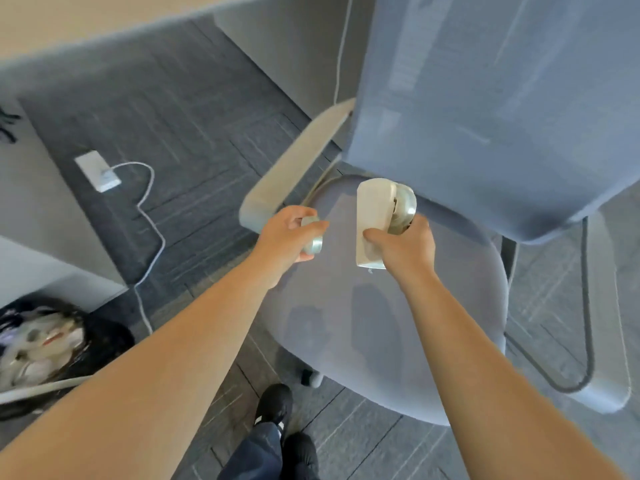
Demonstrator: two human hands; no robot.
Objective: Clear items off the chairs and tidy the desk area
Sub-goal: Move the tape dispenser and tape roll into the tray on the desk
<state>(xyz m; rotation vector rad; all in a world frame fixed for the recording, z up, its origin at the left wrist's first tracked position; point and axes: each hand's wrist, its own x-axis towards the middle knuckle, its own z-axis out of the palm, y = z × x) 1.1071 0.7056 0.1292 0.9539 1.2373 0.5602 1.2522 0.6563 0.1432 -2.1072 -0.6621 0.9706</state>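
Note:
A blue-grey office chair stands in front of me, and its seat (398, 327) is bare under my hands. My left hand (287, 240) is closed around a small silvery round roll (313, 242), held above the seat's left edge. My right hand (405, 245) grips a cream-white tape dispenser (374, 220) with a clear roll of tape at its top, held upright above the middle of the seat. The picture is blurred by motion.
The chair's mesh back (485, 116) rises at the right, its pale armrest (298, 168) at the left. A white charger (104, 176) and its cable (152, 216) lie on the dark carpet. A black-lined bin (52, 344) full of rubbish sits at lower left. My feet (277, 407) stand below.

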